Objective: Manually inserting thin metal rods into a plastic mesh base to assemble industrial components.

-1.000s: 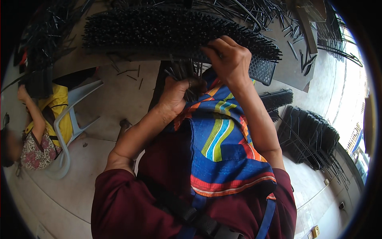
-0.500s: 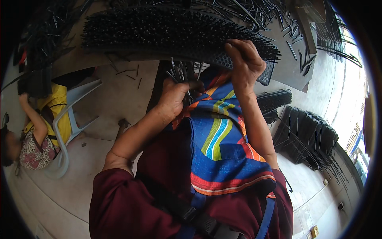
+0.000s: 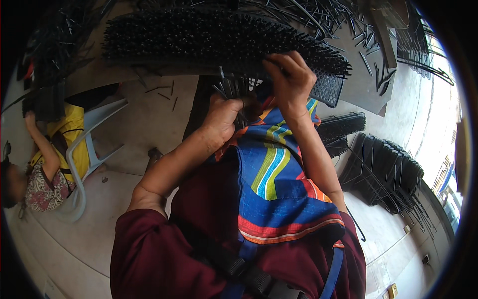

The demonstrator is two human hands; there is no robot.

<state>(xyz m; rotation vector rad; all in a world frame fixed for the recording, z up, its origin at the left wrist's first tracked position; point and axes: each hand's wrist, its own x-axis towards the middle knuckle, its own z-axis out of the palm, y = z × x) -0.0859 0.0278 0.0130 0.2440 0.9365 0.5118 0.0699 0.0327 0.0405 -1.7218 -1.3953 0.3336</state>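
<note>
My left hand is closed round a bundle of thin dark rods, their ends sticking up past the thumb. Just right of it, my right hand is raised at the near edge of a long black perforated tray. Its thumb and fingertips are pinched together; whatever lies between them is too small or dark to name. Densely packed upright black rods fill most of the tray, with bare holes showing at its right end. A colourful striped cloth covers my lap.
Loose black rods lie scattered over the table behind the tray. Stacked black racks stand on the floor at right. At left another person in a patterned sleeve is beside a pale blue plastic chair.
My right hand has moved left along the tray's near edge, closer to my left hand. My left hand keeps its hold on the rods, which have shifted slightly.
</note>
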